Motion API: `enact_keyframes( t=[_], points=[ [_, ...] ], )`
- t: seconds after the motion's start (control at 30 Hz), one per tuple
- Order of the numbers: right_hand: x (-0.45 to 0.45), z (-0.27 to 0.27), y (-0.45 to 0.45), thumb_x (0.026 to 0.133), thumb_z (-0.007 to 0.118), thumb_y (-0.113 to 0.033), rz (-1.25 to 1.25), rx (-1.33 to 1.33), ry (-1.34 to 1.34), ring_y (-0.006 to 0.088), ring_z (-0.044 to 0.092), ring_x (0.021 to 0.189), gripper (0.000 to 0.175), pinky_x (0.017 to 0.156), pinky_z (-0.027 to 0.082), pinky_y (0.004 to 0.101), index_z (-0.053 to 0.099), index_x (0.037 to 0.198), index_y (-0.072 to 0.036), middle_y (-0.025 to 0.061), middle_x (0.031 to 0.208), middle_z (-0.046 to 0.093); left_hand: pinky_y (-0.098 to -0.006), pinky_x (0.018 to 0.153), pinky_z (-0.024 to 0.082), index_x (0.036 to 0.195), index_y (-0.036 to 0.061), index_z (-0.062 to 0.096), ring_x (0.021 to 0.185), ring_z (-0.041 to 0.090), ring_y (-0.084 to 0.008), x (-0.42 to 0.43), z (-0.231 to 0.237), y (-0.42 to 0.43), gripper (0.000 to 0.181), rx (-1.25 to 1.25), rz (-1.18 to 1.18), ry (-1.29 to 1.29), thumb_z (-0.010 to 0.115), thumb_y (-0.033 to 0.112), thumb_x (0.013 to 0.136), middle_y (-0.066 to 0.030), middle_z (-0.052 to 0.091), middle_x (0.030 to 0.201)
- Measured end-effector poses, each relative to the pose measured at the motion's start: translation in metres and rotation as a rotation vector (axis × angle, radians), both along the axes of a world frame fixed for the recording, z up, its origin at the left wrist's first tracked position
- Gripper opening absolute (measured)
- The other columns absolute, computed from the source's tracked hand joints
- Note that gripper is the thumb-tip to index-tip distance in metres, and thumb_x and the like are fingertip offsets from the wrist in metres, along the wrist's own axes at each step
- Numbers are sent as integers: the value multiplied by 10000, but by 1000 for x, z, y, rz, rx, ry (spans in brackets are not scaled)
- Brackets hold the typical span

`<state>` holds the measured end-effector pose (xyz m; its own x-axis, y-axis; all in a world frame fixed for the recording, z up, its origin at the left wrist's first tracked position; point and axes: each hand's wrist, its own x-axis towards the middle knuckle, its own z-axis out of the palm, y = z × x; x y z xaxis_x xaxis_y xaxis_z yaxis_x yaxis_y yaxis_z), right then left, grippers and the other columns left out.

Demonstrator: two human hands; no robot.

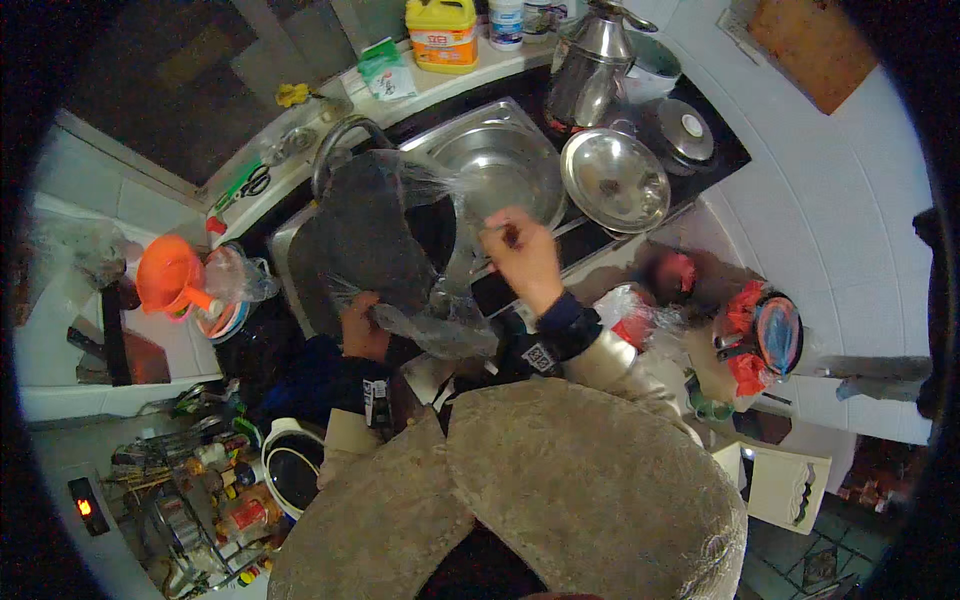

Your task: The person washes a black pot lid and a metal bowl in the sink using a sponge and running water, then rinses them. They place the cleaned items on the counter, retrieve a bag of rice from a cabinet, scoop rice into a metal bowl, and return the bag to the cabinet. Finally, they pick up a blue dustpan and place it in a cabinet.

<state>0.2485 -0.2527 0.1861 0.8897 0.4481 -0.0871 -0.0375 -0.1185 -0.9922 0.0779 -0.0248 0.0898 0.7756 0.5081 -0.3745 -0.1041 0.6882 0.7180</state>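
A large, crumpled clear plastic bag (375,225) spreads over the left side of the stainless steel sink (504,112), below the curved faucet (326,154). My left hand (365,326) grips the bag's near lower edge. My right hand (527,259) is beside the bag's right edge, in front of the round basin. Its fingers are curled together, and the film stretches towards them; blur hides the exact grip. A dark gap shows in the middle of the film. What lies beneath the bag is hidden.
Right of the sink are a metal lid (615,180), a steel kettle (589,75) and a lidded pot (679,135). A yellow jug (442,37) and scissors (253,182) rest on the ledge. An orange strainer (169,274) stands left; a crowded rack (187,517) is lower left.
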Motion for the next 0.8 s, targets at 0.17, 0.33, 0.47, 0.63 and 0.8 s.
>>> enact_keyframes(
  t=[0.17, 0.33, 0.47, 0.63, 0.8],
  points=[
    [24, 14, -11, 654, 787, -116, -307, -128, -786, 264, 558, 938, 684, 845, 459, 363, 437, 1232, -9, 135, 1088, 528, -386, 748, 476, 900, 57, 614, 834, 586, -219, -17, -7, 6, 159, 5, -22, 149, 632, 101, 749, -34, 602, 881],
    [63, -22, -15, 774, 672, -108, 3, 89, -607, 233, 563, 905, 205, 802, 454, 332, 588, 936, -15, 119, 970, 587, -383, 772, 479, 976, 38, 619, 883, 590, -225, -29, -3, 10, 277, 28, -193, 152, 650, 156, 727, -55, 605, 887],
    [73, -64, -44, 772, 609, -98, -3, 168, -314, 208, 578, 668, 74, 632, 458, 342, 580, 777, -30, 111, 719, 604, -347, 772, 471, 1033, 47, 600, 905, 571, -209, -29, 3, -2, 328, 874, -263, -97, 605, 251, 777, -54, 607, 956],
    [33, -115, -62, 793, 575, -117, 438, -260, -231, 202, 597, 684, 69, 622, 457, 359, 577, 806, -49, 101, 779, 636, -361, 696, 489, 900, 52, 622, 840, 587, -207, -26, 1, -31, 297, 1253, 26, 166, 635, 316, 764, -89, 612, 893],
    [25, -121, -83, 884, 548, -150, 450, 152, 67, 145, 568, 938, 185, 822, 461, 297, 628, 1034, -75, 47, 1016, 625, -368, 825, 469, 1020, 36, 592, 919, 597, -258, -10, 2, -36, 341, 1484, -278, -236, 672, 179, 721, -116, 617, 944]
  ],
)
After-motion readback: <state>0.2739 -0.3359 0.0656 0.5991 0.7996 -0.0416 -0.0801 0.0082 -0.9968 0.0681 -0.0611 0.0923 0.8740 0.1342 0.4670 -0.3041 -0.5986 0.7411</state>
